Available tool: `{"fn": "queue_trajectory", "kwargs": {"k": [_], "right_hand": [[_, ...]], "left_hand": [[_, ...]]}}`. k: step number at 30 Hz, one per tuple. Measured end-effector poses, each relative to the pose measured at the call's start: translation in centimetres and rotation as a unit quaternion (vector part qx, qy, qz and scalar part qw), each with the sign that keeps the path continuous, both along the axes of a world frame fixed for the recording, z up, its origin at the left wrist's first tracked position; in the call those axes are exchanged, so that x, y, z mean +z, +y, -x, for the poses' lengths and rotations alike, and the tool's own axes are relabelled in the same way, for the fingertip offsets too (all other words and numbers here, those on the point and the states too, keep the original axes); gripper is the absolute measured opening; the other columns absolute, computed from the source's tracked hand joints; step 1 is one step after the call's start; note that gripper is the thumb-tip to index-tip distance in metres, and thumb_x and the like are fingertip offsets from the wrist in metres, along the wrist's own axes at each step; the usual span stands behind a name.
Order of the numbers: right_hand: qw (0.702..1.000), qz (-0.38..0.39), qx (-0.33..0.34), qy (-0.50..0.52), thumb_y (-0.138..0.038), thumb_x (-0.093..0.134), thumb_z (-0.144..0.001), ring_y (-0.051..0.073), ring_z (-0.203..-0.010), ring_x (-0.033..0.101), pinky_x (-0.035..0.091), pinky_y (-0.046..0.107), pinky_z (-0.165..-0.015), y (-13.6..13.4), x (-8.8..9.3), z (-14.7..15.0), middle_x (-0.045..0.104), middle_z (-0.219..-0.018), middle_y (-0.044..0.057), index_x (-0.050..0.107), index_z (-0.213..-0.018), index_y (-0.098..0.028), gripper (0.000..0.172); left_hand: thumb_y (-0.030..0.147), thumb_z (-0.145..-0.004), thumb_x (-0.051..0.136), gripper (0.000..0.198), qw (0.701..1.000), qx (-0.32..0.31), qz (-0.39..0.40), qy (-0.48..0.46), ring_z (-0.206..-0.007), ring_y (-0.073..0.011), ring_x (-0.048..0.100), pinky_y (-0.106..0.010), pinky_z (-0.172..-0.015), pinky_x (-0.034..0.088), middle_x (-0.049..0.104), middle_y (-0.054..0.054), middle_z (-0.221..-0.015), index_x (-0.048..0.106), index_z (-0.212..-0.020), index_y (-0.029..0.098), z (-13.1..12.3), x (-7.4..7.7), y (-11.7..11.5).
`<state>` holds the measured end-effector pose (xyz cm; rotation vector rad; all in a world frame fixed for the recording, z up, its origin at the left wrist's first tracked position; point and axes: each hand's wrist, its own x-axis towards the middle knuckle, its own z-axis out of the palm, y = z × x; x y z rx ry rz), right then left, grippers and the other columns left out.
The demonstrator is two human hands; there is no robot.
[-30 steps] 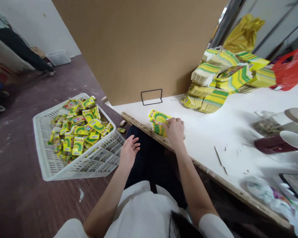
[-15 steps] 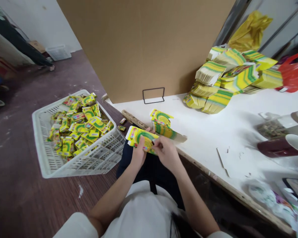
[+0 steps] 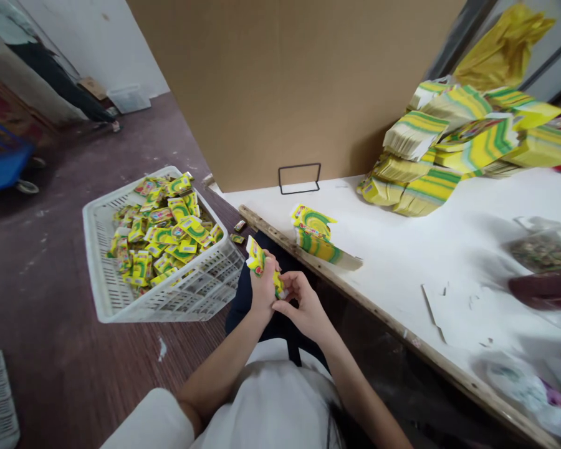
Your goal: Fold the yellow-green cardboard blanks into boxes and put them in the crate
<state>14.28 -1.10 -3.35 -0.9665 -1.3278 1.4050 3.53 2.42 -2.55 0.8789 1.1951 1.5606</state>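
The yellow and green box [image 3: 255,254] is in the middle of the frame, held up over the person's dark lap. The left hand [image 3: 263,287] is wrapped snugly around its middle. The box's long side runs on a slant, from the upper left down to the lower right. One end pokes out above the left hand, on the side toward the basket [image 3: 94,268]. The other end pokes out low on the right, and that is the end the right hand [image 3: 305,308] is next to. So the box lies to the left of the right hand, and a little above it. The right hand's fingers are bent, with the thumb and first finger right at that low end. I cannot tell if they are pinching it or just touching it.

The left hand is the one nearer to the basket, which is full of small yellow packs [image 3: 166,240]. The right hand is nearer to the white surface [image 3: 393,255], where some yellow and green cards [image 3: 315,226] lie near the wooden edge [image 3: 280,236].
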Motion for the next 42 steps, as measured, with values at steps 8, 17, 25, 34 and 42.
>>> {"fn": "queue_trajectory", "kwargs": {"k": [8,17,25,34,42], "right_hand": [[0.995,-0.007,-0.102,0.004,-0.047,0.074,-0.082,0.016,-0.070,0.060,0.051,0.029,-0.064,0.8,0.2,-1.8,0.068,-0.082,0.001,0.065,-0.094,-0.022,0.029],[0.942,-0.209,-0.163,-0.207,-0.025,0.067,-0.091,0.022,-0.082,0.064,0.052,0.038,-0.075,0.8,2.9,-5.8,0.072,-0.085,0.003,0.077,-0.090,-0.029,0.011],[0.889,-0.316,-0.190,-0.272,-0.024,0.069,-0.089,0.029,-0.116,0.058,0.033,0.059,-0.117,-0.2,3.2,-4.6,0.068,-0.115,0.006,0.067,-0.125,-0.038,0.038],[0.981,0.107,0.013,0.161,-0.074,0.058,-0.085,0.033,-0.111,0.070,0.060,0.052,-0.092,0.2,0.4,-3.4,0.069,-0.128,0.015,0.049,-0.147,-0.028,0.078],[0.991,0.064,0.017,0.112,-0.067,0.045,-0.097,0.028,-0.139,0.054,0.045,0.050,-0.116,-0.1,0.5,-3.8,0.054,-0.153,0.010,0.052,-0.146,-0.029,0.063]], "left_hand": [[0.058,-0.077,0.075,0.043,0.999,-0.049,0.012,0.013,-0.074,-0.0147,0.061,-0.027,-0.072,0.051,0.065,-0.001,-0.084,0.064,-0.091,0.019,0.6,-0.8,-1.0],[0.064,-0.084,0.068,0.064,0.994,-0.059,-0.088,0.021,-0.120,-0.0266,0.065,-0.041,-0.106,0.048,0.068,-0.013,-0.128,0.062,-0.129,0.020,4.0,2.5,0.0],[0.036,-0.069,0.085,0.065,0.866,-0.362,0.009,0.345,-0.100,-0.0275,0.069,-0.041,-0.091,0.054,0.072,-0.007,-0.111,0.056,-0.125,0.020,3.1,4.0,-1.3],[0.023,-0.076,0.072,0.078,0.847,-0.297,-0.145,0.417,-0.123,-0.0282,0.060,-0.040,-0.104,0.050,0.057,-0.012,-0.136,0.035,-0.145,0.023,1.5,1.7,-1.9],[0.014,-0.068,0.068,0.067,0.815,-0.308,-0.213,0.443,-0.115,-0.0307,0.062,-0.045,-0.100,0.051,0.061,-0.009,-0.121,0.045,-0.130,0.025,1.2,1.4,-2.1]]}}
